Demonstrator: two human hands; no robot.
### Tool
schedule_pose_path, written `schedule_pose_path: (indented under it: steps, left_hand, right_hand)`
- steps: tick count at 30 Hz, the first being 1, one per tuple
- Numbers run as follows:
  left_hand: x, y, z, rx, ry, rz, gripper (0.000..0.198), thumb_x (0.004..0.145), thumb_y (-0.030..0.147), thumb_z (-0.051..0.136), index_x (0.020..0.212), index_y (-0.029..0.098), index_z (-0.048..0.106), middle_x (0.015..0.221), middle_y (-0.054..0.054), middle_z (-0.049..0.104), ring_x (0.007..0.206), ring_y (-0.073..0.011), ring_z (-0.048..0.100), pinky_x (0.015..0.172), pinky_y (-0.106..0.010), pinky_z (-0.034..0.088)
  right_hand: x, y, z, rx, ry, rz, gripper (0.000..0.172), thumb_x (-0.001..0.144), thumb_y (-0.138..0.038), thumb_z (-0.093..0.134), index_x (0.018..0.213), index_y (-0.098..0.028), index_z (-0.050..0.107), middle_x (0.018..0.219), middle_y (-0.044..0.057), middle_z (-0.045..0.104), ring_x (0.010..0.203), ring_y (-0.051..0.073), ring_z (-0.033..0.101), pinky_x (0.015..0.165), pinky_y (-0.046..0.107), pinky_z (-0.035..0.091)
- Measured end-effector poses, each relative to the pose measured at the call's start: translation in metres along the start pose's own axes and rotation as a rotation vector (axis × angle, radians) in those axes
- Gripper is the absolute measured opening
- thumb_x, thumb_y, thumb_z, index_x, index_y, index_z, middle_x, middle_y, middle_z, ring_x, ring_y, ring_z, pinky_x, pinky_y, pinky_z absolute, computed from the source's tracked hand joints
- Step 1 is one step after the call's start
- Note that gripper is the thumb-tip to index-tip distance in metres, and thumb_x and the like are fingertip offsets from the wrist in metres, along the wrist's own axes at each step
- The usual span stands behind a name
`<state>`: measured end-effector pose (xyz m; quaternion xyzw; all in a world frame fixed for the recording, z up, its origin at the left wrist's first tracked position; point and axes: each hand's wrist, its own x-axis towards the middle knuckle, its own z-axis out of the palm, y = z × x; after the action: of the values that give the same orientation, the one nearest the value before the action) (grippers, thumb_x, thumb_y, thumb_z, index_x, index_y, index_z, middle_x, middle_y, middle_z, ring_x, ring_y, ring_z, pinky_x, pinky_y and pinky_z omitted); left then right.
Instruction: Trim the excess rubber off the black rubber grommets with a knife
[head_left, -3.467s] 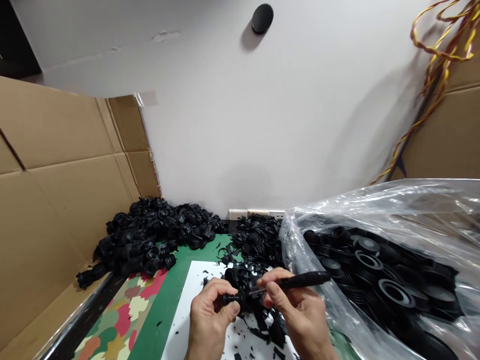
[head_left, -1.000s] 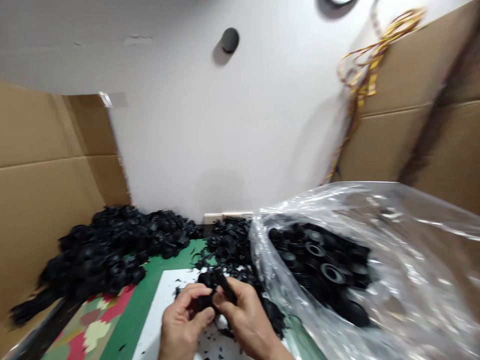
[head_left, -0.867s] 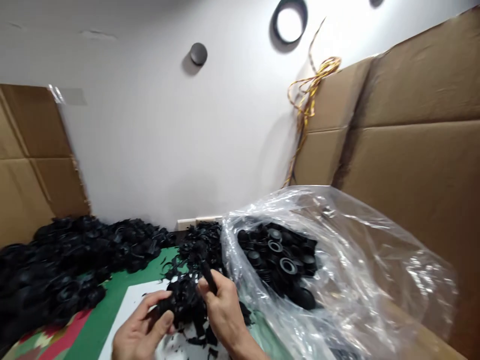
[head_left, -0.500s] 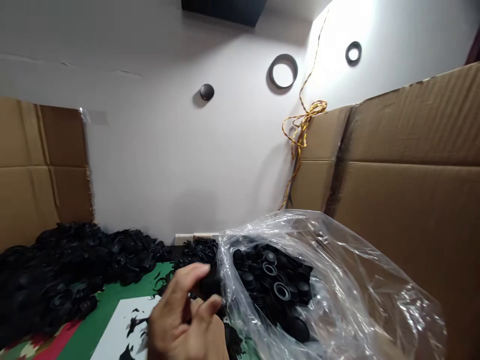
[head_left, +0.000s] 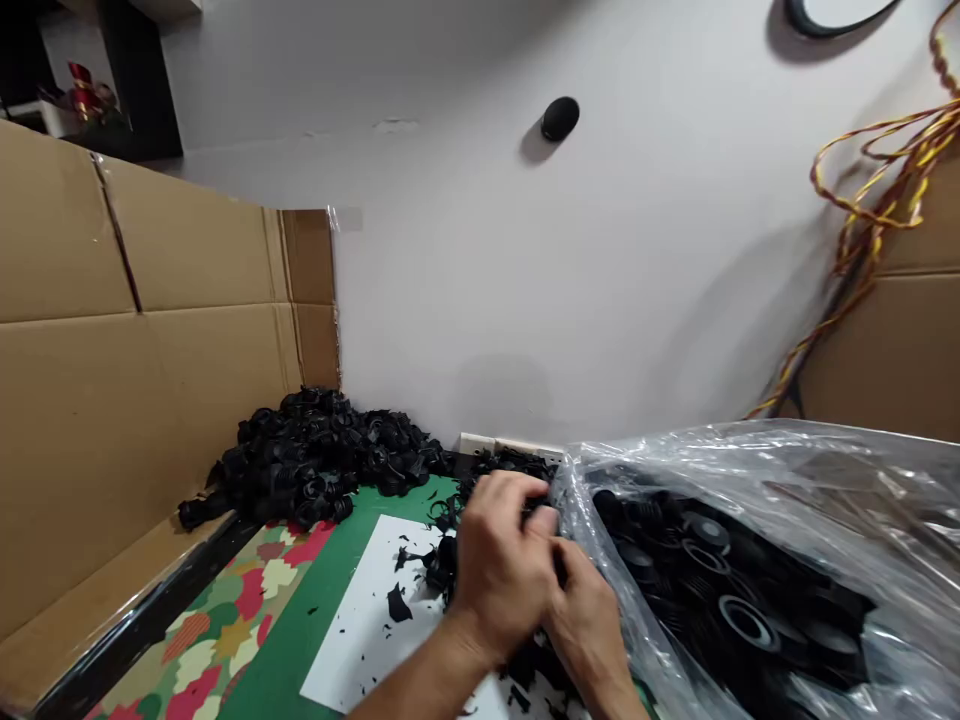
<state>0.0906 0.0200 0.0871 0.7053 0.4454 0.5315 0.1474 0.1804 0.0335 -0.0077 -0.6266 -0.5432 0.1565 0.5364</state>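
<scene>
My left hand (head_left: 499,545) and my right hand (head_left: 589,615) meet low in the middle of the view, touching each other. Both have curled fingers. A sliver of something dark shows between them, but the hands hide most of it, and I cannot make out what they hold. Under and beside them, black rubber scraps (head_left: 399,604) lie scattered on a white sheet (head_left: 352,640). Close on the right stands a clear plastic bag (head_left: 600,590) with black ribbed rubber parts (head_left: 705,560) inside, several of them ring-shaped at the end.
A heap of black rubber pieces (head_left: 307,455) fills the back left corner. The sheet lies on a green surface (head_left: 300,610) beside patterned paper (head_left: 232,620). Cardboard walls (head_left: 210,250) stand at both sides. Twisted yellow-brown wire (head_left: 874,200) hangs at right.
My view has swung left, so the bag and wall sit farther right. A black piece seen at the fingertips before is now mostly hidden between my two joined hands.
</scene>
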Motion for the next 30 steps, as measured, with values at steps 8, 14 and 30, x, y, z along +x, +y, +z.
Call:
schedule_pose_path:
  steps: [8,14,30]
  left_hand:
    - [0.003,-0.092,-0.060,0.243,-0.188,-0.356,0.016,0.066,0.008,0.058,0.056,0.020,0.062,0.052,0.003,0.061,0.052,-0.0160,0.056,0.051,-0.026,0.036]
    - [-0.015,-0.076,-0.045,0.279,-0.274,-0.232,0.006,0.075,0.020,0.060,0.077,0.021,0.065,0.081,-0.003,0.067,0.082,-0.0220,0.058,0.073,-0.033,0.041]
    - [-0.023,-0.093,-0.053,-0.185,-0.268,-0.462,0.026,0.055,0.003,0.059,0.073,0.020,0.066,0.067,0.002,0.060,0.063,-0.0174,0.052,0.058,-0.026,0.039]
  right_hand:
    - [-0.005,-0.017,-0.012,0.101,-0.097,0.063,0.041,0.080,-0.056,0.044,0.067,-0.020,0.059,0.060,0.002,0.063,0.059,0.021,0.058,0.054,0.028,0.043]
    - [-0.004,-0.013,-0.008,0.047,-0.127,0.115,0.038,0.075,-0.052,0.043,0.073,-0.019,0.062,0.068,0.007,0.068,0.065,0.025,0.061,0.060,0.031,0.046]
    - [-0.018,0.009,0.015,0.205,-0.272,0.107,0.008,0.070,-0.031,0.057,0.070,-0.022,0.057,0.064,-0.001,0.064,0.061,0.021,0.060,0.057,0.029,0.045]
